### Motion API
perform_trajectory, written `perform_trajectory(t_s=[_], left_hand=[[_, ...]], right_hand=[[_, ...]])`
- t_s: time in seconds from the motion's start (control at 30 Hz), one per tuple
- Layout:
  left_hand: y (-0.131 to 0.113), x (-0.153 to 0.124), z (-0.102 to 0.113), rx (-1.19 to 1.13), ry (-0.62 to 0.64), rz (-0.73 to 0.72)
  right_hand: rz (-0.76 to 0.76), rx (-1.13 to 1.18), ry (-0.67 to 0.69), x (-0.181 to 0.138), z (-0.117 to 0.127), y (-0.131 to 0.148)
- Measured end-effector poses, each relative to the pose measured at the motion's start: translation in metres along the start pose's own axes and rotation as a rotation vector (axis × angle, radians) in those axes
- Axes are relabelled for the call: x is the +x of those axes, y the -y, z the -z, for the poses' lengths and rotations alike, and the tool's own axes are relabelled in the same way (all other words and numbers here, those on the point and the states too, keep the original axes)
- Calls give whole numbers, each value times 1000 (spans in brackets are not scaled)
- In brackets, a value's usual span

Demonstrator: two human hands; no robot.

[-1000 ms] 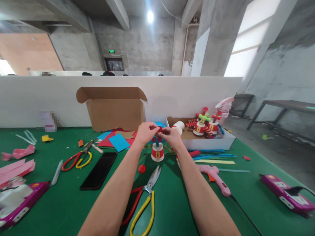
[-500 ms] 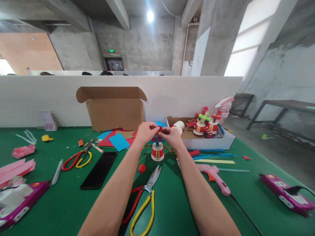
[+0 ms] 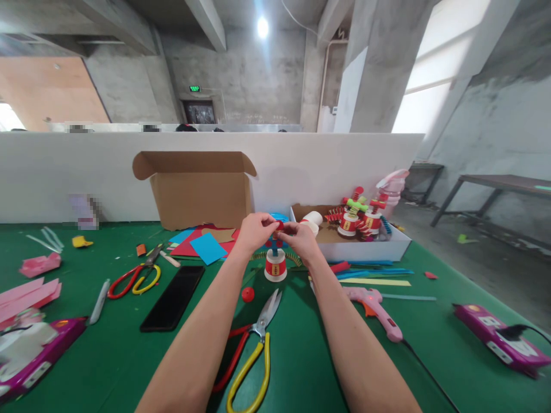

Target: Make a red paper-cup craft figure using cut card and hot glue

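Both my hands meet at the top of a small craft figure built on an upside-down red and white paper cup [image 3: 275,266]. My left hand [image 3: 257,230] and my right hand [image 3: 300,236] pinch a small red piece [image 3: 279,226] between their fingertips, above the figure's blue upper part. Folded paper strips stick out on both sides of the cup. A round red piece [image 3: 248,295] lies on the table in front of it. Between my forearms rest large scissors [image 3: 260,330] with one red and one yellow handle.
A pink glue gun [image 3: 374,304] with a cord lies right of my right forearm. Behind it, a white box [image 3: 361,250] holds similar figures and cups. Left are a black phone [image 3: 173,298], smaller scissors [image 3: 144,274] and coloured paper [image 3: 209,248]. Purple power strips [image 3: 501,339] lie at both sides.
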State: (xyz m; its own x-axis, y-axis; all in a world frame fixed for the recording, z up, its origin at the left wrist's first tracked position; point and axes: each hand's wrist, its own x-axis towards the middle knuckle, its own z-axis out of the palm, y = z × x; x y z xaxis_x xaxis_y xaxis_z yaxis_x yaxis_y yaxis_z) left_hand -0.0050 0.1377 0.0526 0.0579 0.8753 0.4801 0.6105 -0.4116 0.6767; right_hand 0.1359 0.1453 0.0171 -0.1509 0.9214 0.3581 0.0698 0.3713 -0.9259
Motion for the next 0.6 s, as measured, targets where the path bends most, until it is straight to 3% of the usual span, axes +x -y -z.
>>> perform_trajectory(t_s=[0.6], left_hand=[[0,0,0,-13,16,16]], right_hand=[[-8,-17,-3,0,0,2]])
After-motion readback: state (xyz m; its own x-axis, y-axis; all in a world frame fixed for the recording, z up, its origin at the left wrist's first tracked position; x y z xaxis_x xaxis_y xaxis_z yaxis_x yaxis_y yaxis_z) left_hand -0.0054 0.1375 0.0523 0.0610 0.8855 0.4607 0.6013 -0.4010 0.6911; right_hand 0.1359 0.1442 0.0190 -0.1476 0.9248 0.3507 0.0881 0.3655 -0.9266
